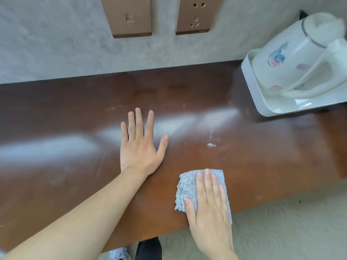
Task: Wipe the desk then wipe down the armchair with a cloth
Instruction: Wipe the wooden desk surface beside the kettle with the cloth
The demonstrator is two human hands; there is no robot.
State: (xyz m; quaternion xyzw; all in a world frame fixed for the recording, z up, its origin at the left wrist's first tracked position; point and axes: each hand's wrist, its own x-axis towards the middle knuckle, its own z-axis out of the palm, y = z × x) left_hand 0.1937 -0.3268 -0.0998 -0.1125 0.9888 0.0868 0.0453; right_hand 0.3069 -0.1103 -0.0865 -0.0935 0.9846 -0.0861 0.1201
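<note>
Brown desk (75,113) running along a grey wall (47,44), back edge flush against it, front edge cutting diagonally above pale patterned carpet (281,231). Broad bare stretch of glossy wood to the left and centre, streaked with glare and faint dusty smears; small white crumbs (211,145) just right of centre. At the far right, near the back, a white tray (251,94) holding a white kettle (293,59). Two bronze wall plates above: a switch (129,16) and a socket (195,15). Left hand (139,142) flat on the wood mid-desk, fingers straight and spread, grasping nothing. Right hand (208,205) near the front edge, fingers straight and together, pressing down on a grey cloth (187,188). Cloth folded, fuzzy and ribbed in texture, ragged along its left side, lying on the desk close to the front edge, right edge showing beyond the little finger.
</note>
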